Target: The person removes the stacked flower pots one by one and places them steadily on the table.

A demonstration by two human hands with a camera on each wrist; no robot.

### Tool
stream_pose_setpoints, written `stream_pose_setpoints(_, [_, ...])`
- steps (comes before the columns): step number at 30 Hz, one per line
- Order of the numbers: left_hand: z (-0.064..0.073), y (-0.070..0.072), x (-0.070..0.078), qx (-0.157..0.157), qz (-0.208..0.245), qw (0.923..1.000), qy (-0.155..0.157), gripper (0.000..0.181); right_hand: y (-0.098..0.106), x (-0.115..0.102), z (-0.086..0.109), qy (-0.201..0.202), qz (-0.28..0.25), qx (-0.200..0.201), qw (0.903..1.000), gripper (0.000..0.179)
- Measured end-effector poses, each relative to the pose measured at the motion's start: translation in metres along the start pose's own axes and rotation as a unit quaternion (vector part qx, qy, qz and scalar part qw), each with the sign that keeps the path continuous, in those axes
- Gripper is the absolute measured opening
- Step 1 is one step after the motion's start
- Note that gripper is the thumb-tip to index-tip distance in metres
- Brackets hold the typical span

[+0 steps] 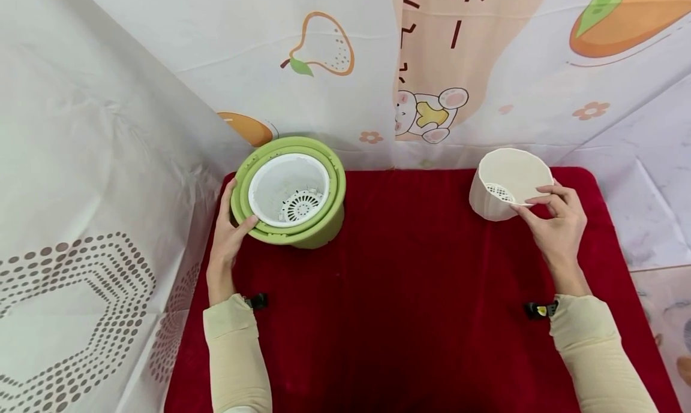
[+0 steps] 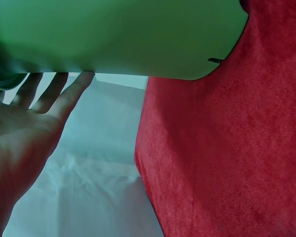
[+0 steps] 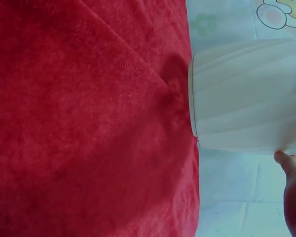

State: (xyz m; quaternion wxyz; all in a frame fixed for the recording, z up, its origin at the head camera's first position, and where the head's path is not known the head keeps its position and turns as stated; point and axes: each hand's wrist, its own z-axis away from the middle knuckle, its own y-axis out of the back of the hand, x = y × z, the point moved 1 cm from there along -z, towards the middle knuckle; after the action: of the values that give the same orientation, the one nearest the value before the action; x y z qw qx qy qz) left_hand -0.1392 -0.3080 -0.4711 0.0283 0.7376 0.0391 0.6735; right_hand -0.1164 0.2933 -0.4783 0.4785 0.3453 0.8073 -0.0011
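On the left of the head view, a green flowerpot (image 1: 324,230) holds a second green pot (image 1: 336,179) and a white pot (image 1: 270,185) with a slotted bottom nested inside. My left hand (image 1: 229,239) grips the green stack at its left side, thumb over the rim and fingers along the outer wall. In the left wrist view those fingers (image 2: 71,96) touch the green wall (image 2: 118,39). At the right, my right hand (image 1: 561,224) pinches the near rim of a cream flowerpot (image 1: 483,200) with a perforated bottom. Its ribbed side (image 3: 246,98) fills the right wrist view.
A red cloth (image 1: 405,293) covers the table, and both pots are near its back edge. White printed sheets (image 1: 324,101) hang behind the table, with another sheet (image 1: 81,161) close on the left. Dark wrist straps (image 1: 541,310) show at both cuffs.
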Motion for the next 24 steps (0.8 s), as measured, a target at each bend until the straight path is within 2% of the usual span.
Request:
stream_pose_setpoints(9, [0.001,0.0,-0.002,-0.005,0.028,0.9995,-0.009,0.084,0.003,0.008,0.0,-0.009,0.014,0.001,0.9999,0.02])
stream_pose_setpoints(16, [0.002,0.0,-0.004,0.001,0.03,0.9995,-0.006,0.084,0.004,0.018,0.001,-0.023,0.02,-0.001,0.9995,0.02])
stream_pose_setpoints(24, [0.003,-0.006,0.017,-0.004,0.032,0.9995,0.003,0.088,0.004,0.02,0.001,-0.034,0.017,0.0,0.9993,0.02])
